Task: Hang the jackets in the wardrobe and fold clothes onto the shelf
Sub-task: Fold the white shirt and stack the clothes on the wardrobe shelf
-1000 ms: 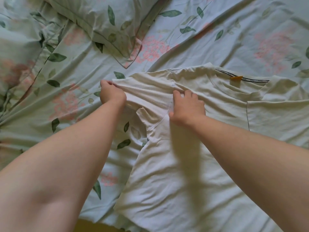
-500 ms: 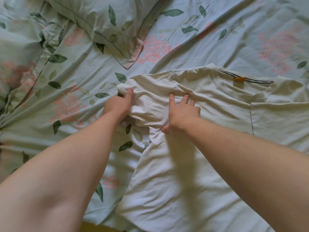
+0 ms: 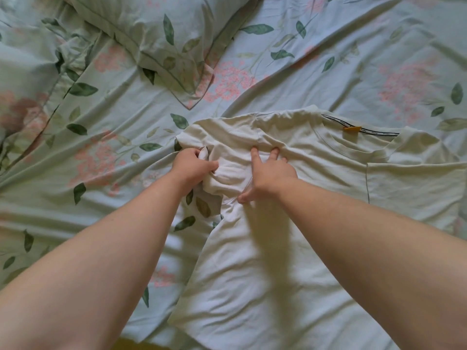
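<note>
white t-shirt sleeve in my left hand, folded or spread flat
Bunched, mid-fold, not flat: left hand grips the white t-shirt sleeve; right hand presses the shirt.

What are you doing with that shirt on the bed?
Someone is folding a pale cream T-shirt spread on a bed with a light green flowery sheet. The left hand grips the shirt's bunched-up sleeve. The right hand presses flat on the shirt beside it, fingers straight. The sleeve is not yet laid smooth over the shirt. The shirt's other side looks already folded in.
</note>
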